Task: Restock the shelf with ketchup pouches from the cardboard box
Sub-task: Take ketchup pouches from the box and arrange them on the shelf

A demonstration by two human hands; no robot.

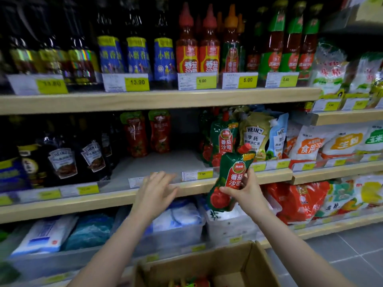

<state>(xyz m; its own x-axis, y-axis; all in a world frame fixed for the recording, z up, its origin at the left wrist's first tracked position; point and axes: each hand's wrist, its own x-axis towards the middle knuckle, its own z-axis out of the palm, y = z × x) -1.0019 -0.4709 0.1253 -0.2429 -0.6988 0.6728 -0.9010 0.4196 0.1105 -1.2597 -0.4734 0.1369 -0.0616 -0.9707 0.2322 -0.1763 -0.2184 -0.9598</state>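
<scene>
Head view: glossy green-and-red plastic ketchup pouch with a red screw cap (230,179) held upright, tilted slightly to the right, just in front of the edge of the pale wooden middle shelf (116,198); gripped at its lower half by the right hand (245,192), thumb across the printed front, fingers wrapped behind; left hand (156,188) spread and holding nothing, blurred, fingers straight over the shelf lip near the yellow price tags (204,174); likely soft and squashy in handling, film slick, weight moderate and shifting with the sauce inside, so best taken around the body below the spout rather than by the cap or a thin sealed edge; base gusset probably lets it stand if set down flat; bare grey shelf floor open between two red pouches at the back (148,134) and a leaning row of matching green pouches (221,139) on the right, the likely slot; brown corrugated cardboard box (257,264) below, flaps up, more red and green packaging glimpsed inside; stiff glass and plastic bottles (198,48) on the shelf above.
</scene>
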